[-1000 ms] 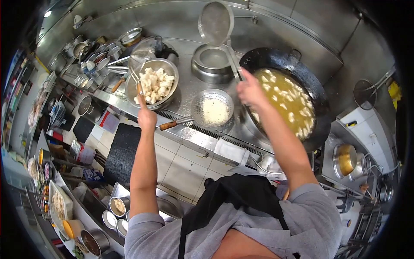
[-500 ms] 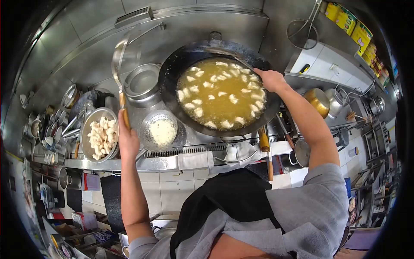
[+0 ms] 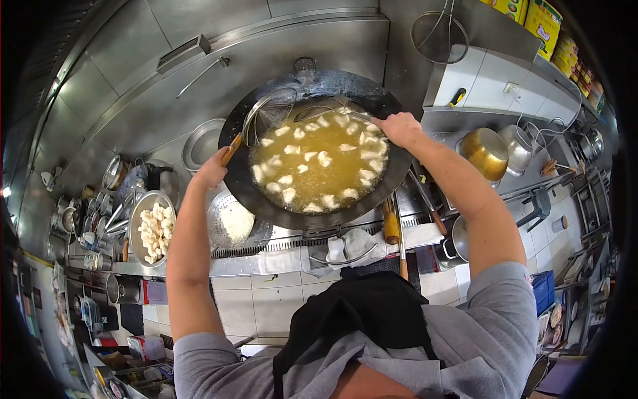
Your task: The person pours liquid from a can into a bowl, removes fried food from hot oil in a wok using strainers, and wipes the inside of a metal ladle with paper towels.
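Observation:
A large black wok (image 3: 312, 223) holds yellow oil with pale food pieces (image 3: 324, 159) floating in it. My left hand (image 3: 212, 169) is closed round the wooden handle (image 3: 231, 150) of a wire strainer (image 3: 269, 114), whose mesh is over the wok's left side. At the wok's upper right, my right hand (image 3: 401, 128) is wrapped round the handle of a metal ladle (image 3: 322, 112); its head is at the oil near the far rim. Left of the wok, a metal bowl (image 3: 136, 229) holds more pale pieces, and a perforated ladle (image 3: 214, 216) carries pale crumbs.
A round metal pot (image 3: 199, 145) stands behind the left forearm. White cloths (image 3: 282, 261) lie along the counter's front edge, with wooden-handled tools (image 3: 392, 229) to their right. A golden pot (image 3: 485, 154) sits at the right, and a strainer (image 3: 439, 38) hangs on the wall.
The view has swung toward the wok. My left hand has brought the wire strainer from above the bowl, past the pot, to the wok. The ladle in my right hand remains at the wok.

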Demonstrator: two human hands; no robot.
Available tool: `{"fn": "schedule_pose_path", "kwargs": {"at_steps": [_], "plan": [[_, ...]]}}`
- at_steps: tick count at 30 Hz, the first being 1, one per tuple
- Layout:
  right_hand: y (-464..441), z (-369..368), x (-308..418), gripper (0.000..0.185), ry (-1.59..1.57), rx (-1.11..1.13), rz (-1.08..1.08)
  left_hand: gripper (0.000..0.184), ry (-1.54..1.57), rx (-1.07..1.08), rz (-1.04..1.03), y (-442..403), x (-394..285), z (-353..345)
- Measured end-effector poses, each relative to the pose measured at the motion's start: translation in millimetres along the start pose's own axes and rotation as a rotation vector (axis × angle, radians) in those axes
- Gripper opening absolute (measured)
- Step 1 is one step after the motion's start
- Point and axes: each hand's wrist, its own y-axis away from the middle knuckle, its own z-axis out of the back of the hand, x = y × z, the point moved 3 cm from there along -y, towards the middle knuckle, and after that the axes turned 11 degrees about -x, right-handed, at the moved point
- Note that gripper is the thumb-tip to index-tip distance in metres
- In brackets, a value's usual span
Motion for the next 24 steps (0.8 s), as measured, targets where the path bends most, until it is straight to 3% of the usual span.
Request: {"fn": "schedule_pose_path", "kwargs": {"at_steps": [2, 4, 5, 12, 21, 24], "plan": [[5.0, 4.3, -12.3, 0.046, -0.004, 0.010, -0.008, 0.077, 0.025, 0.020, -0.010, -9.9, -0.7, 8.0], [11.5, 8.5, -22.4, 0.046, -0.004, 0.028, -0.009, 0.080, 0.027, 0.151, 0.094, -18.6, 6.4, 16.2], [13.2, 10.6, -29.4, 0.047, 0.019, 0.037, 0.005, 0.083, 0.174, 0.230, 0.176, -19.4, 10.1, 19.5], [40.1, 35.8, -68.2, 0.058, 0.031, 0.103, 0.034, 0.082, 0.254, 0.398, 0.194, 37.5, -5.7, 46.9], [65.4, 98.7, -86.6, 0.074, -0.018, 0.136, 0.001, 0.076, 0.301, 0.324, 0.169, 72.6, -3.9, 101.1], [62.3, 101.5, -78.7, 0.071, -0.023, 0.100, -0.085, 0.076, 0.324, 0.278, 0.174, 73.0, -2.9, 109.4]]}}
